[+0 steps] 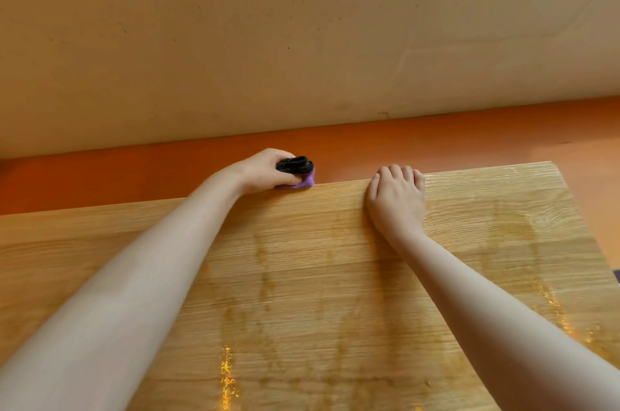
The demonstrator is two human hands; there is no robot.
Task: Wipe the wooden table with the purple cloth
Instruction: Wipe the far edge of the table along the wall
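Purple cloth: one; hands: two; table: one.

Purple cloth mostly hidden under left hand

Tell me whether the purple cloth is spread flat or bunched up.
Bunched up. Only a small purple wad of the cloth shows under the left hand at the table's far edge, with something black gripped above it.

Two hands, one purple cloth, one wooden table.
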